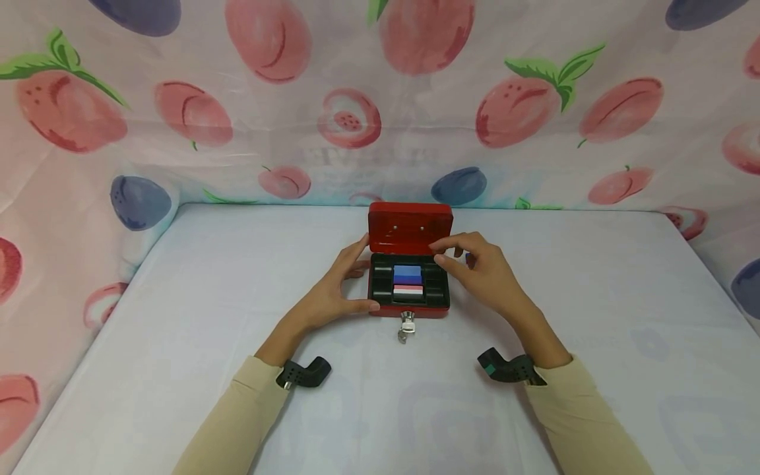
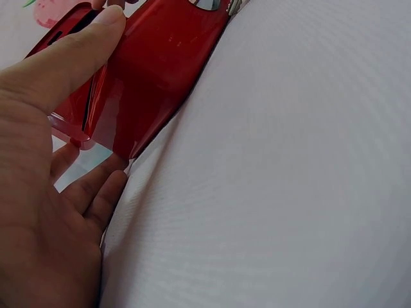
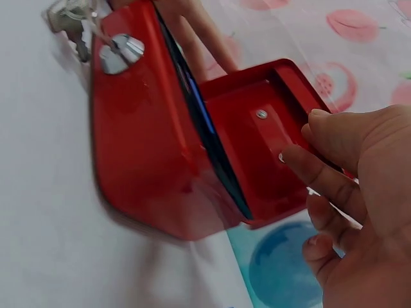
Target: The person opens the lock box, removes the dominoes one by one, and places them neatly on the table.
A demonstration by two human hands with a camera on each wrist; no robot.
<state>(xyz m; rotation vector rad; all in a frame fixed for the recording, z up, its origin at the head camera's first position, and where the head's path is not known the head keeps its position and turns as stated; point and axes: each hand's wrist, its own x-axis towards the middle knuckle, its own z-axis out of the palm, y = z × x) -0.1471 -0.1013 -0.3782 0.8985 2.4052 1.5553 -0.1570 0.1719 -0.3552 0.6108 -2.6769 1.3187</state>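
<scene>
A red cash box [image 1: 410, 311] stands on the table with its lid [image 1: 410, 227] raised. Its black tray [image 1: 438, 280] has a two-tone blue block [image 1: 407, 274] and a pink-and-white block [image 1: 408, 289] in the middle compartment. My left hand [image 1: 323, 300] grips the box's left side, the thumb on the front corner and the other fingers along the side and behind. My right hand [image 1: 477, 270] is at the lid's lower right corner, fingers loosely bent; the right wrist view shows the fingertips in front of the lid's inner face. A small dark blue patch beside these fingers is unclear.
Keys [image 1: 404, 328] hang from the lock on the box's front. White cloth [image 1: 237, 277] covers the table. A fruit-printed curtain [image 1: 415, 145] hangs behind the table and along its left side. Each wrist wears a black camera mount [image 1: 505, 366].
</scene>
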